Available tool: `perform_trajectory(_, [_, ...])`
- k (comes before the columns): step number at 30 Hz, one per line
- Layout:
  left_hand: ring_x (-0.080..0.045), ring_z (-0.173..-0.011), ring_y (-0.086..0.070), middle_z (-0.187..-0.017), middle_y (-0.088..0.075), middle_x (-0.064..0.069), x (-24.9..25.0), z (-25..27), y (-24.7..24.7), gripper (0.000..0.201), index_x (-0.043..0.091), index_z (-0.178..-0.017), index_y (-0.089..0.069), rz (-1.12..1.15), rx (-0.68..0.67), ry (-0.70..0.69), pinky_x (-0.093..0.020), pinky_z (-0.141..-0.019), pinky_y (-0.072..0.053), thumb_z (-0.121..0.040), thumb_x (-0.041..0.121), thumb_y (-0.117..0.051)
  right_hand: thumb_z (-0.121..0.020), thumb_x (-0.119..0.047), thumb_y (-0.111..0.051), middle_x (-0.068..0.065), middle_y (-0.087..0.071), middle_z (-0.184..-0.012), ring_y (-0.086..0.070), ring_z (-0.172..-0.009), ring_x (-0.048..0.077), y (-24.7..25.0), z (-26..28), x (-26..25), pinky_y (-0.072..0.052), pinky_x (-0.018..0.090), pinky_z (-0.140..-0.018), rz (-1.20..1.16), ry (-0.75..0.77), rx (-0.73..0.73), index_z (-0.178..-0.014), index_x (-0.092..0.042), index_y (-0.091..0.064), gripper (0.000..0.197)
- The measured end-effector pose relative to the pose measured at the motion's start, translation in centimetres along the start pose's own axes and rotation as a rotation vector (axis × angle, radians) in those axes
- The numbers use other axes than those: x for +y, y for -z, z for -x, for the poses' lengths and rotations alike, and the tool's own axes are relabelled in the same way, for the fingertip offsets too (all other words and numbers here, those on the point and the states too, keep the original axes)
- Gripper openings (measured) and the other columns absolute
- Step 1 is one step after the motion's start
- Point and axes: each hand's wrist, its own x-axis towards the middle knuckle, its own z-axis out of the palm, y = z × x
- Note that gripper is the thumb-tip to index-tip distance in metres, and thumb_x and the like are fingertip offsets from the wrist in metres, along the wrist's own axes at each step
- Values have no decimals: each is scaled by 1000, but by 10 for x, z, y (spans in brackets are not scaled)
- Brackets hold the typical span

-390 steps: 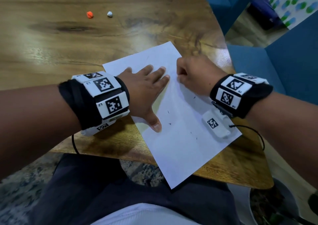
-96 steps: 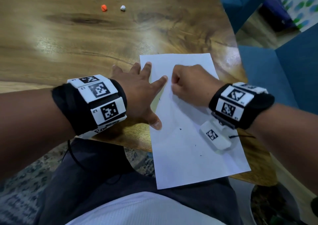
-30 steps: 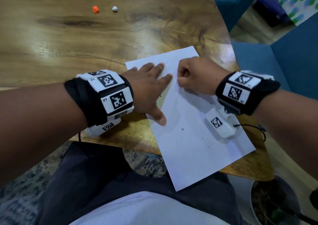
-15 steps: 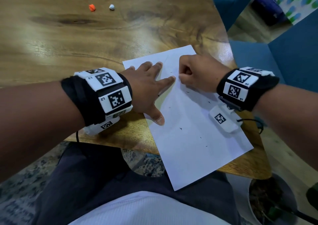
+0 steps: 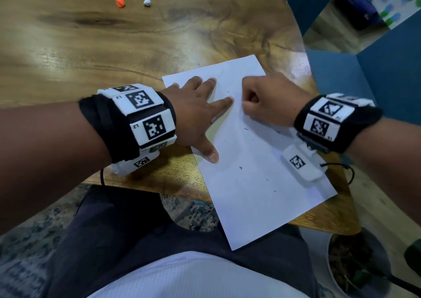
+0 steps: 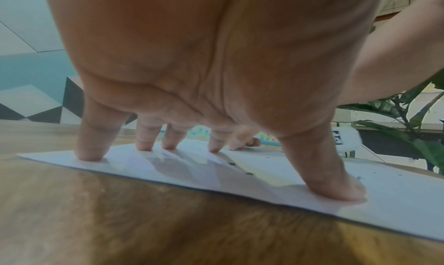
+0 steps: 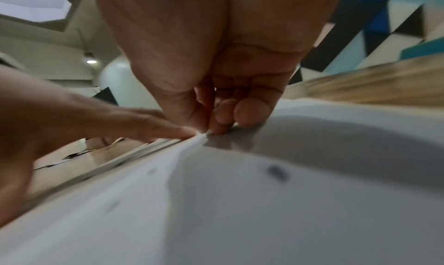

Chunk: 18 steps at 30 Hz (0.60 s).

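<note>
A white sheet of paper (image 5: 262,179) lies slanted on the wooden table (image 5: 114,54), its near corner hanging over the front edge. My left hand (image 5: 200,117) lies flat on the sheet's left side, with spread straight fingers (image 6: 91,151) and thumb pressing it down. My right hand (image 5: 266,101) is curled just right of the left index fingertip. In the right wrist view its thumb and fingertips (image 7: 216,124) pinch a small raised ridge of the paper (image 7: 199,140). Small dark specks dot the sheet.
Far back on the table lie an orange pellet (image 5: 120,2) and a white pellet (image 5: 147,2). Blue seating (image 5: 337,76) stands past the table's right edge. A potted plant (image 5: 355,265) sits on the floor at lower right.
Since 3.2 s ago the sheet has turned from straight to slanted under my hands. Over the last second both hands keep their places, with only a slight shift of view.
</note>
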Motion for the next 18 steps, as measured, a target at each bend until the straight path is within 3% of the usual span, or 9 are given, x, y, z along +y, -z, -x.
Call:
perform_trajectory(3, [-35, -154, 4, -168, 14, -11, 0, 0, 1, 134, 40, -158, 11, -2, 7, 2, -62, -117, -28, -59, 93, -60, -85, -21, -58, -8, -55, -68, -56, -74, 20, 7, -13, 10, -42, 27, -57, -3, -62, 32, -82, -16, -58, 6])
perform_trajectory(5, [-36, -154, 1, -168, 11, -11, 1, 0, 1, 133, 42, -158, 10, 2, 14, 0, -61, -116, -30, -59, 92, -62, -83, -24, -58, -7, -57, -68, -57, -72, 19, 4, -7, 6, -45, 28, -58, -13, -55, 29, -80, -19, -57, 6])
perform_trajectory(8, [-37, -150, -8, -164, -1, -9, 2, -2, 2, 129, 47, -156, 3, 12, 29, -7, -59, -108, -40, -56, 90, -67, -83, -25, -57, -4, -61, -70, -57, -69, 20, -12, 19, -12, -48, 31, -60, -59, 62, -37, -80, -23, -53, 5])
perform_trajectory(11, [-36, -148, -9, -162, -3, -7, 2, -4, 3, 131, 48, -156, 4, 10, 21, -4, -57, -103, -45, -55, 90, -68, -86, -22, -59, -4, -61, -70, -55, -66, 17, -20, 37, -27, -45, 31, -60, -65, 196, -137, -81, -24, -52, 8])
perform_trajectory(15, [-36, -146, -13, -159, -8, -7, 1, -4, 3, 131, 47, -156, 5, -7, 31, -6, -57, -100, -47, -54, 93, -64, -84, -24, -55, -1, -61, -73, -59, -72, 24, -8, 15, -1, -52, 35, -65, -30, 38, -31, -81, -22, -54, 4])
perform_trajectory(18, [-36, -147, -10, -162, -4, -7, 1, -3, 2, 132, 47, -156, 8, -8, 26, 6, -57, -103, -45, -54, 94, -63, -86, -20, -57, -5, -57, -72, -57, -78, 23, 7, -5, 19, -44, 31, -65, 15, -72, 35, -85, -15, -59, 5])
